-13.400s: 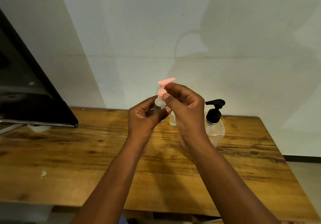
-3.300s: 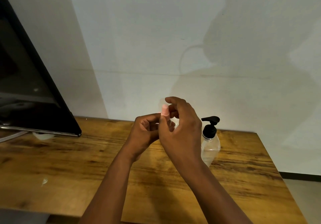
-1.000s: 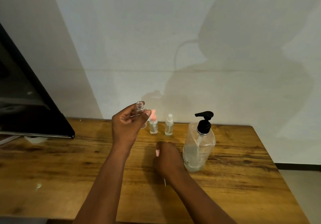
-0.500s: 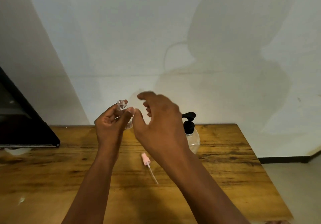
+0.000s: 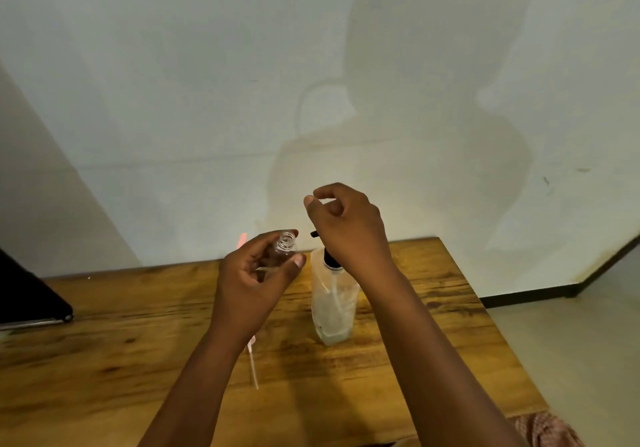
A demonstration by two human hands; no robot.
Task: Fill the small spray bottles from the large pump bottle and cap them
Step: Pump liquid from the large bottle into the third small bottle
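Observation:
My left hand [image 5: 256, 280] grips a small clear spray bottle [image 5: 286, 242] with its threaded neck open, just left of the black pump nozzle [image 5: 313, 234]. The large pump bottle [image 5: 334, 302] stands on the wooden table [image 5: 104, 360], holding only a little liquid at the bottom. My right hand [image 5: 346, 228] sits over the pump head with loosely curled fingers and hides most of it. It holds nothing that I can see. The pink spray cap with its dip tube [image 5: 252, 360] lies on the table under my left wrist. A pink cap tip [image 5: 242, 239] shows behind my left hand.
A black screen [image 5: 31, 294] stands at the table's left end. The table's right edge runs close to the pump bottle, with floor beyond it. A pink cloth [image 5: 547, 429] shows at the bottom right. A white wall backs the table.
My right hand has moved right from beside the small bottle to over the pump head. My left hand has brought the open bottle up beside the nozzle. The view has shifted right.

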